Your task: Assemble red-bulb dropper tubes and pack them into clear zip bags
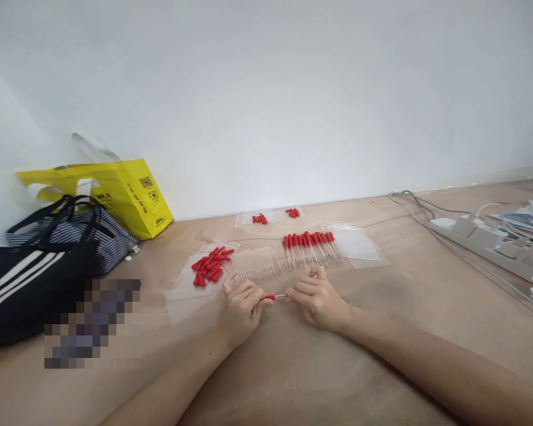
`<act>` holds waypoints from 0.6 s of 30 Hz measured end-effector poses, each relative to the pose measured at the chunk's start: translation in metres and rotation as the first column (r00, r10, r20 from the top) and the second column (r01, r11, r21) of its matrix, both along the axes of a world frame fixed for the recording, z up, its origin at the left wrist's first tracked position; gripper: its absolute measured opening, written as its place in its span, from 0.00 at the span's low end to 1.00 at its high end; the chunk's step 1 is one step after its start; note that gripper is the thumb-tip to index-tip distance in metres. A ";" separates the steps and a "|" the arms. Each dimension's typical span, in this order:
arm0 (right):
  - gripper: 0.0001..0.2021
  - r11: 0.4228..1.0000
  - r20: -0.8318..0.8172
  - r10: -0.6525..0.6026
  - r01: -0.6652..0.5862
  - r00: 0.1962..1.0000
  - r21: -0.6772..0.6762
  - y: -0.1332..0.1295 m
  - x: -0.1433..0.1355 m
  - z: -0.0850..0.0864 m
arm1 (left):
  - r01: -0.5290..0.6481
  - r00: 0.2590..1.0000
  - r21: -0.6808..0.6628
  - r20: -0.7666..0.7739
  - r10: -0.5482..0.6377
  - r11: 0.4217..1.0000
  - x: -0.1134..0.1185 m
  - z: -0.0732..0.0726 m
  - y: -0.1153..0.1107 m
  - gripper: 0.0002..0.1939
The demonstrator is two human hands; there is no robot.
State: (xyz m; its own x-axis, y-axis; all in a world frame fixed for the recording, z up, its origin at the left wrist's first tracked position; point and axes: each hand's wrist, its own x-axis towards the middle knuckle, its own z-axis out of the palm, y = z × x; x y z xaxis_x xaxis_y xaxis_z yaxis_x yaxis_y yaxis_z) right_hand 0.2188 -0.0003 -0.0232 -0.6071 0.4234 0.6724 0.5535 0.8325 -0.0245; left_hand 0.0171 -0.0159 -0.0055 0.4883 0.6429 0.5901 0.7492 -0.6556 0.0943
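Red and clear parts meet at the front of a wood-toned surface (288, 367), where a person works with two bare hands held close together, just short of touching. The left hand (244, 305), palm down, has its grip drawn to a tight pinch between thumb and forefinger around a small red bulb (270, 297), whose tip points toward the other hand. The right hand (315, 299), its grip likewise narrowed to the fingertips, holds a thin clear tube (280, 296) that lies in line with the bulb and bridges the gap between the hands; how deeply the two are joined cannot be told. Just beyond the left hand, loose red bulbs (213, 266) sit heaped on clear plastic bags (182, 289), beside a row of bare clear tubes (254, 263). To the right of that row, a line of red-topped droppers (313, 239) lies side by side, bulbs toward the wall (320, 106), next to more clear bags (357, 244). Smaller clusters of red bulbs (260, 219) rest near the wall. At far left, a yellow bag (135, 198) leans behind a striped bag (115, 234) and a black bag (39, 284) with white stripes; at far right lies a white power strip (475, 244).
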 end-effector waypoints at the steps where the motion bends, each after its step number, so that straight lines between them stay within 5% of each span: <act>1: 0.12 1.000 -0.001 0.013 -0.013 1.000 -0.022 0.001 0.001 0.000 | 0.032 0.999 -0.031 0.013 -0.032 0.999 -0.001 0.000 0.001 0.15; 9: 0.11 0.947 -0.071 0.133 -0.148 0.989 -0.284 0.012 0.006 0.003 | 0.257 0.964 -0.314 0.157 -0.217 0.914 -0.004 0.005 0.005 0.13; 13: 0.11 0.930 -0.073 0.121 -0.139 0.990 -0.341 0.011 0.004 0.003 | 0.198 0.976 -0.389 0.166 -0.143 0.900 -0.004 0.006 0.004 0.13; 18: 0.11 0.976 -0.043 0.030 -0.038 0.999 -0.215 0.001 -0.001 0.001 | 0.059 0.997 -0.226 0.065 -0.045 0.972 -0.004 0.000 0.002 0.10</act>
State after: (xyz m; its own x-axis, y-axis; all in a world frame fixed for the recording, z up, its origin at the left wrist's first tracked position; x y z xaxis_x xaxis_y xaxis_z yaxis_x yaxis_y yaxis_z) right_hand 0.2179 0.0003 -0.0218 -0.5983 0.5409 0.5912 0.5199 0.8235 -0.2272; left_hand 0.0133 -0.0138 -0.0054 0.4929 0.7382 0.4605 0.7033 -0.6497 0.2886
